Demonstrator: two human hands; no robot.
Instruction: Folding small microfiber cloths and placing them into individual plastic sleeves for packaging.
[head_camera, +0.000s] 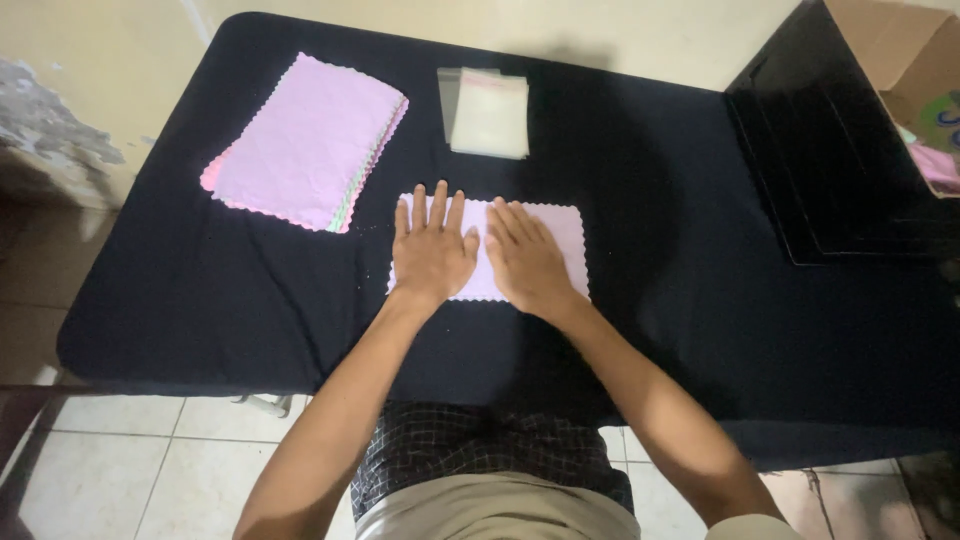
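A small pink cloth (560, 232) with scalloped edges lies flat on the black table (650, 180), near its front middle. My left hand (430, 248) rests palm down on the cloth's left half, fingers spread and pointing away from me. Beside it, my right hand (525, 258) presses flat on the middle of the same cloth, fingers together. Neither hand grips anything. The cloth's right end shows uncovered past my right hand.
A stack of pink cloths (310, 140), with green ones near the bottom, lies at the back left. A pile of clear plastic bags (487, 112) sits at the back middle. A black tray-like box (835, 160) and a cardboard box (920, 70) stand at the right.
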